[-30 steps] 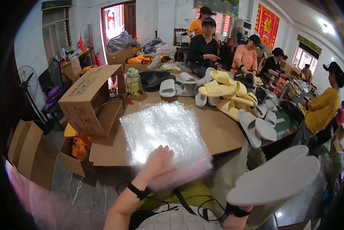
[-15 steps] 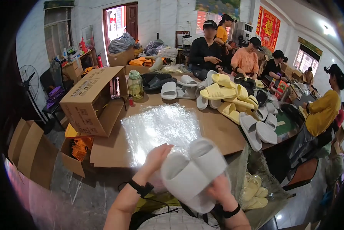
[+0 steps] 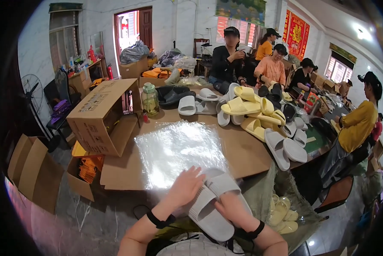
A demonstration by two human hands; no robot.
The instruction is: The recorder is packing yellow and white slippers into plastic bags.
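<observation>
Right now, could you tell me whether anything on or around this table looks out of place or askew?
The cardboard box at the table's left end lies tipped on its side, its opening facing the jar. Yellow slippers lie on the floor under the table's edge. Both hands, left hand and right hand, hold paired grey slippers.

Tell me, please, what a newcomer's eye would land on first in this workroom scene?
Nearest the camera, the left hand and right hand hold a pair of grey slide sandals at the table's near edge. Just beyond lies a shiny stack of clear plastic bags on the brown table. Further right, a heap of yellow sandals stands out, with seated workers behind it.
</observation>
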